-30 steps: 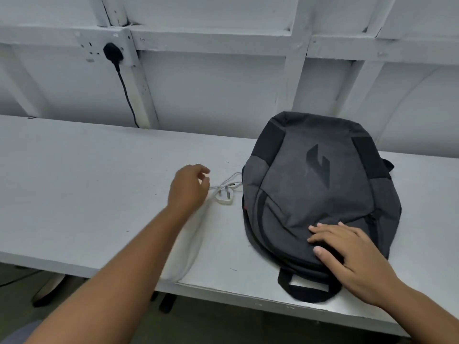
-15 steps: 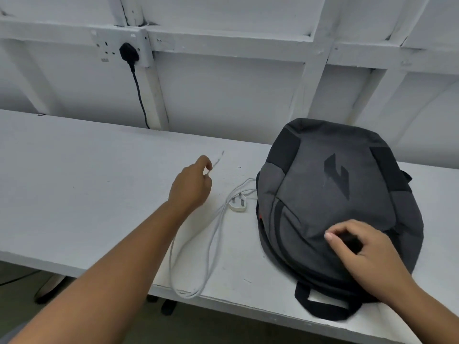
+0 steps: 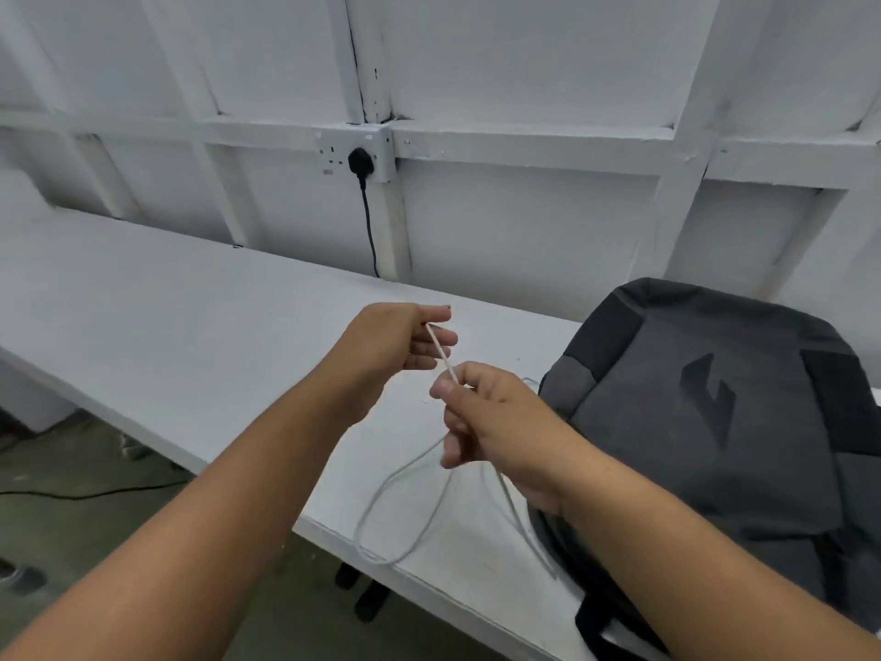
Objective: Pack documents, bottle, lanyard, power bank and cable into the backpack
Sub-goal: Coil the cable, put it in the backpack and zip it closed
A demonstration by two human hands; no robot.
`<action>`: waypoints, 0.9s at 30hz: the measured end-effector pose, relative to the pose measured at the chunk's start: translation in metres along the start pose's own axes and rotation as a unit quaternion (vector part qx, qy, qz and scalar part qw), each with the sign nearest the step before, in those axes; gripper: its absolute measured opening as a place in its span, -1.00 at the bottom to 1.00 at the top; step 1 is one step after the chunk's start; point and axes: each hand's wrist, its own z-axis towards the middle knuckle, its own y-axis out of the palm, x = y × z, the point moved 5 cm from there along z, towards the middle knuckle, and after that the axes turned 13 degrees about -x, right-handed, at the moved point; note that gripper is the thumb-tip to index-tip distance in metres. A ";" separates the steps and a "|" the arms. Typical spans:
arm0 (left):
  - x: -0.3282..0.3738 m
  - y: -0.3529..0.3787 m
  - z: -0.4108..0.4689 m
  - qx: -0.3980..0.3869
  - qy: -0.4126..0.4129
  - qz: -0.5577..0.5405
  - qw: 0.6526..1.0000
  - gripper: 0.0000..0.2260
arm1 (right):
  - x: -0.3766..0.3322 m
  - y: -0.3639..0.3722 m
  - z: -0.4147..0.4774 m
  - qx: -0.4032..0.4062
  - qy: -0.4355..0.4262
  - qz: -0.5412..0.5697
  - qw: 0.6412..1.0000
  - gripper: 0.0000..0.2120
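Above the matte table [image 3: 167, 317], left hand [image 3: 386, 345] and right hand [image 3: 496, 422] pinch looping cable [image 3: 441, 350].

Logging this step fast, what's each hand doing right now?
Left hand: pinching the white cable near its end.
Right hand: pinching the same cable lower down, the rest hanging in a loop.

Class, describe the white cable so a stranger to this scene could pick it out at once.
Start at the long white table, where a dark grey backpack lies. Just left of it, the left hand and right hand pinch a thin white cable that droops in a loop towards the table's front edge. Unlike the black cord plugged into the wall socket, it is pale and held in both hands.
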 end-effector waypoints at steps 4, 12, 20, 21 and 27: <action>0.006 -0.024 -0.023 -0.022 0.075 0.488 0.870 -0.76 | -0.027 -0.031 -0.009 0.103 -0.046 -0.218 0.969 -0.79; -0.002 0.000 -0.046 -0.203 0.032 -0.230 0.951 -0.75 | -0.076 -0.036 0.005 0.155 -0.181 -0.411 0.880 -0.81; 0.047 -0.011 -0.049 -0.212 0.172 -0.409 0.871 -0.74 | -0.020 -0.014 0.017 0.224 -0.190 -0.274 0.916 -0.71; 0.057 -0.015 -0.045 -0.206 0.194 -0.417 0.863 -0.75 | -0.007 -0.004 0.018 0.205 -0.177 -0.271 0.924 -0.71; 0.067 -0.016 -0.021 -0.145 0.263 -0.380 0.875 -0.74 | 0.004 0.055 0.021 0.103 -0.085 -0.331 0.934 -0.67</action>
